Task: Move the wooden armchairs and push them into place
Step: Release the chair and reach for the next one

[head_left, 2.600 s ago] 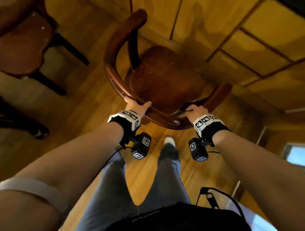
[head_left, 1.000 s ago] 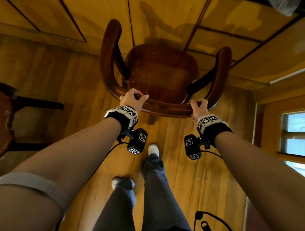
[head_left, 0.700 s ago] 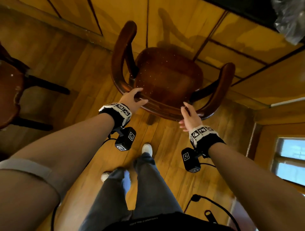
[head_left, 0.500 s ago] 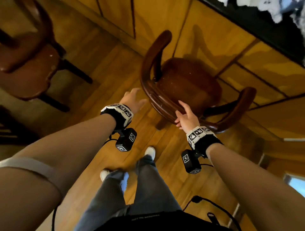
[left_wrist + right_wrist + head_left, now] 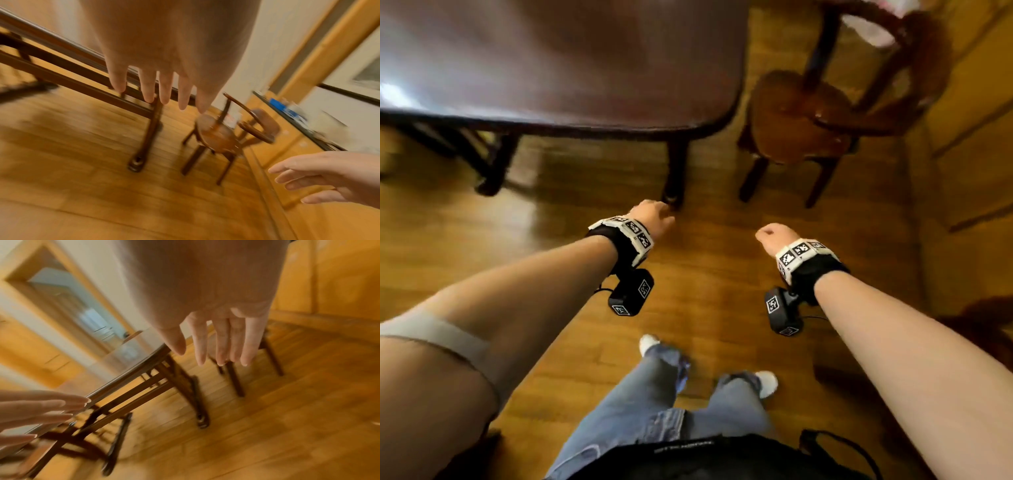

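A dark wooden armchair [image 5: 801, 120] with a round seat and curved back stands at the upper right, beside the corner of a dark wooden table [image 5: 558, 61]; the same armchair [image 5: 224, 134] shows in the left wrist view. My left hand [image 5: 654, 214] hangs over the floor near the table's corner leg, fingers straight and holding nothing [image 5: 156, 91]. My right hand [image 5: 774, 236] hovers over bare floor short of the chair, fingers extended and empty [image 5: 218, 344]. Neither hand touches the chair.
The table's corner leg [image 5: 674, 171] stands just ahead of my left hand. Yellow wood cabinets [image 5: 969, 120] run along the right. Part of another dark chair [image 5: 986, 322] shows at the right edge. My legs and white shoes [image 5: 765, 382] stand on the plank floor.
Both hands let go of the armchair they had held by its back rail. The view has swung away to the table and a different armchair; the hands now hang empty.
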